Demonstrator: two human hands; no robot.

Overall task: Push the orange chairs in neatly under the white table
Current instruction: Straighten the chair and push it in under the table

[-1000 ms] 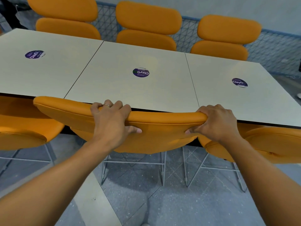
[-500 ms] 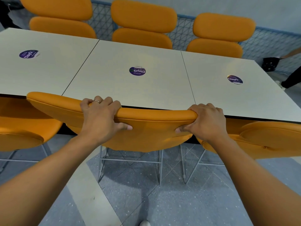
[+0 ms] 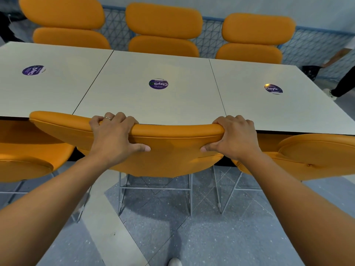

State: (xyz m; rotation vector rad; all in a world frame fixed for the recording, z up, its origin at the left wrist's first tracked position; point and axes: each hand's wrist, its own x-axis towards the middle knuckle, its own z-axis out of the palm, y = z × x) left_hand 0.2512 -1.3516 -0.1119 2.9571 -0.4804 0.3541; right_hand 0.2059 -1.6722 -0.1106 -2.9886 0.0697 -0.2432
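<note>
**Hands.** Both arms reach forward, nearly straight, to the backrest of the middle orange chair (image 3: 172, 152). The left hand (image 3: 113, 137) grips the padded top rim left of centre, and the right hand (image 3: 235, 139) grips it at the right end. On each hand the fingers (image 3: 123, 118) are curled together over the far side of the rim. Each thumb is pressed flat against the near face of the backrest. A ring (image 3: 107, 118) shows on one left finger.

**Chair position.** The backrest's top rim lies along the near edge of the white desk (image 3: 153, 106). The seat is hidden. The wire legs (image 3: 155, 189) stand on the floor (image 3: 211, 237) below the backrest.

**Surface and room.**
- The desk is three white panels joined side by side, each bearing a round purple sticker (image 3: 158, 84).
- Three far chairs (image 3: 163, 22) stand along the far edge, their backs rising above the desk top.
- A blue mesh barrier (image 3: 317, 48) runs behind the far chairs.
- The floor is grey and speckled, crossed by a pale strip.
- A shoe tip (image 3: 174, 262) shows at the bottom edge of the view.

**Edges and clearance.**
- The left neighbouring chair (image 3: 28, 150) and the right neighbouring chair (image 3: 317, 150) flank the held chair at the same desk edge.
- The held backrest overlaps the left neighbour in view, so I cannot tell whether they touch.
- The right neighbour sits just beside the right hand.
- Another person's legs (image 3: 343, 83) stand well apart from the desk's right side.
</note>
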